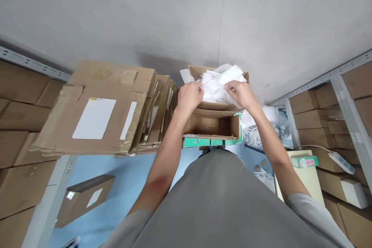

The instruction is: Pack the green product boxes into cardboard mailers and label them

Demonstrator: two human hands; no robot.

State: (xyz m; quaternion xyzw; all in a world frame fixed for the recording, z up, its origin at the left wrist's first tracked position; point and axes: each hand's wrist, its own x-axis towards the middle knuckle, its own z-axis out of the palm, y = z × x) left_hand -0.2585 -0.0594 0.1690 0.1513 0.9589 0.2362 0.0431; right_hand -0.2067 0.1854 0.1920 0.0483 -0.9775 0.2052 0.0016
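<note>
Both my hands grip a bundle of crumpled white packing paper above an open cardboard box. My left hand is closed on the paper's left side, fingers curled. My right hand pinches the paper's right side. The paper spills over the box's far flap. The box stands on green-edged cartons, and its inside looks bare where it shows.
A thick stack of flattened cardboard boxes lies left of the open box. Metal shelves with brown cartons line the left, and more cartons the right. More white paper lies right of the box. A small labelled box sits on the blue floor.
</note>
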